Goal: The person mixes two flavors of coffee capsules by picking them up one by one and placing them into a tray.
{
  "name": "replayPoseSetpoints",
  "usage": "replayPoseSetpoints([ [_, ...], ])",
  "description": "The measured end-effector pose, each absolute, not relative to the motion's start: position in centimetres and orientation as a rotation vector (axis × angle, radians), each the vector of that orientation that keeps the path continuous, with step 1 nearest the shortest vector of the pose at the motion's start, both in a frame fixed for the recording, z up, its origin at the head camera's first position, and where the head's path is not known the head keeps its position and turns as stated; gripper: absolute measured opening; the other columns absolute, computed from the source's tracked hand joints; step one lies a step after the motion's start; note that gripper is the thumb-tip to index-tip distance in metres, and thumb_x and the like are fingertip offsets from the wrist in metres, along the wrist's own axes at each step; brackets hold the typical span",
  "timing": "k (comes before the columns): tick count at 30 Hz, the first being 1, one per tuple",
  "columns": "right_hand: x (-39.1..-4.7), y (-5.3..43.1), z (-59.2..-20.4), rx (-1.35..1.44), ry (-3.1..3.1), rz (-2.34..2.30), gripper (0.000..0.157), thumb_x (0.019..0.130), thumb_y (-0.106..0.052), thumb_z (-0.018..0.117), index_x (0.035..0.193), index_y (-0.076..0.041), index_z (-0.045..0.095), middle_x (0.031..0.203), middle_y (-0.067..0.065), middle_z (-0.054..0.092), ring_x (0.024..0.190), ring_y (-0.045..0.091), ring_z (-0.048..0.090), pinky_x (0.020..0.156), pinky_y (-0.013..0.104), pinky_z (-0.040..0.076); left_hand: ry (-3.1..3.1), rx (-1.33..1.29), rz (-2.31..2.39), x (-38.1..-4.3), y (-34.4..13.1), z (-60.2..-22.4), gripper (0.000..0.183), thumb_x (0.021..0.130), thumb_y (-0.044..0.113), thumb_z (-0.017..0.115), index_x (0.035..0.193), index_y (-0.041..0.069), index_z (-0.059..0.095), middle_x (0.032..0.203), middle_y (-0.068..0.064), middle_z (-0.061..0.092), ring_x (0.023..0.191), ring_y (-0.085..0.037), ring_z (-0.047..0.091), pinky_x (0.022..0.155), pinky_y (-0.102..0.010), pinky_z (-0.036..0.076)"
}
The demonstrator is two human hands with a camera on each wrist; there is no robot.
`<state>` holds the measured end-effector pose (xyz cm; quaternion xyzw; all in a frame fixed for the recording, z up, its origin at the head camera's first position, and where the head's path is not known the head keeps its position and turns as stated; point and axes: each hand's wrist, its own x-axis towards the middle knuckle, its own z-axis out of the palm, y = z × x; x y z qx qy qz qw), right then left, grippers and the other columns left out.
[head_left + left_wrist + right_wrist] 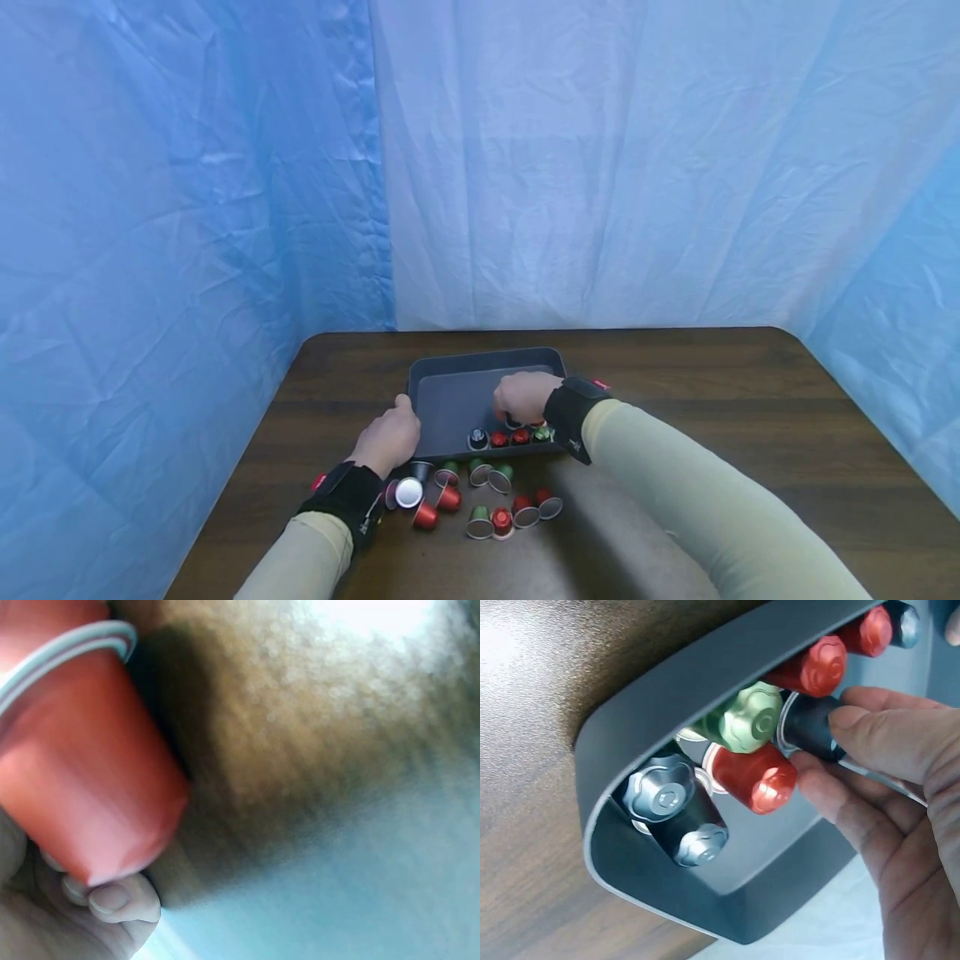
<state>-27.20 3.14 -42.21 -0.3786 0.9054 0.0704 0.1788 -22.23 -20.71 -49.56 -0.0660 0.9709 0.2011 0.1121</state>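
My right hand (527,397) reaches into a dark grey tray (705,667). Its thumb and fingers pinch a black coffee capsule (810,727), tilted beside a red capsule (759,778) and a green capsule (748,718) in the tray. Further capsules line the near wall, among them red ones and a dark capsule (477,439). My left hand (388,437) grips the tray's left side, thumb at the rim. In the left wrist view its fingers (124,900) are curled, and a large red capsule (90,765) lies close to the camera, partly covering the hand.
In front of the tray, loose capsules lie on the brown wooden table (675,367): several red capsules (425,515), green capsules (500,477) and a capsule with its white lid (408,492) facing up. Blue-white sheets (525,167) hang behind and beside the table.
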Motion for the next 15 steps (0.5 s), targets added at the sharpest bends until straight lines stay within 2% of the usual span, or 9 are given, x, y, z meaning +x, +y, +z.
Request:
replayPoseSetpoints([
  [7,-26.95,3.47,-42.85,-1.123,2.597,0.260,0.026,0.092,-0.002,0.072,0.111,-0.019,0.078,0.106,-0.001,0.074,0.094,0.015,0.067,0.089,0.034,0.056,2.850,-0.193,0.591,-22.29,-20.66,-49.58,0.042,0.108,0.024,0.046,0.138,-0.004,0.035,0.089,-0.014,0.065,0.081,-0.027,0.066,0.076,-0.047,0.054],
  [15,-26.60,3.74,-42.37,-1.178,2.612,0.205,0.023,0.095,-0.007,0.070,0.114,-0.017,0.078,0.107,0.000,0.076,0.098,0.015,0.071,0.089,0.034,0.056,2.863,-0.181,0.570,-22.31,-20.48,-49.55,0.042,0.108,0.024,0.047,0.137,-0.005,0.036,0.088,-0.015,0.065,0.081,-0.028,0.068,0.075,-0.047,0.054],
])
